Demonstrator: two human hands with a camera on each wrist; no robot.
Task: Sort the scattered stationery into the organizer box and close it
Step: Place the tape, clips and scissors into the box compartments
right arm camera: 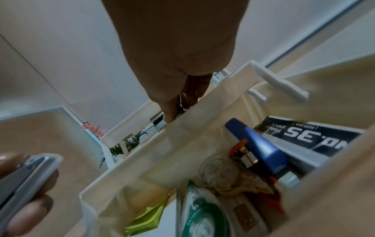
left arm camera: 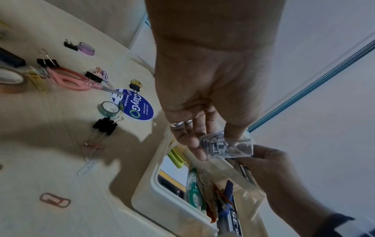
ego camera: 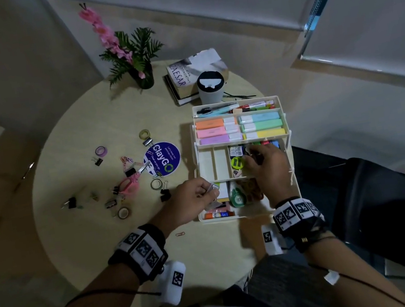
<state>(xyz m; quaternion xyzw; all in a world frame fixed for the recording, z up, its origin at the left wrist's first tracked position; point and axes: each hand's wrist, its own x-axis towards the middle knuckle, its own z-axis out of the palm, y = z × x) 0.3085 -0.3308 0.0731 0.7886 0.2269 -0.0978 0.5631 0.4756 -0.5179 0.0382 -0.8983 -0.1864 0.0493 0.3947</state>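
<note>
The white tiered organizer box (ego camera: 286,123) stands open at the table's right, with highlighters and pens in its raised trays. My left hand (ego camera: 209,191) hovers over the box's near-left corner and pinches a small clear plastic case (left arm camera: 227,147) of metal pieces between thumb and fingers. My right hand (ego camera: 253,157) reaches into the middle tray; its fingertips (right arm camera: 172,112) pinch a small dark wire-looped item, seemingly a binder clip (right arm camera: 181,105), at the tray wall (right arm camera: 182,136). Pink scissors (ego camera: 131,181), binder clips (ego camera: 164,194), tape rolls (ego camera: 123,213) and paper clips (ego camera: 180,234) lie scattered on the left.
A potted plant (ego camera: 143,77), stacked books (ego camera: 184,81) and a lidded cup (ego camera: 211,87) stand at the round table's (ego camera: 82,146) far side. A blue round sticker (ego camera: 162,158) lies beside the box. A black chair (ego camera: 378,204) is at the right.
</note>
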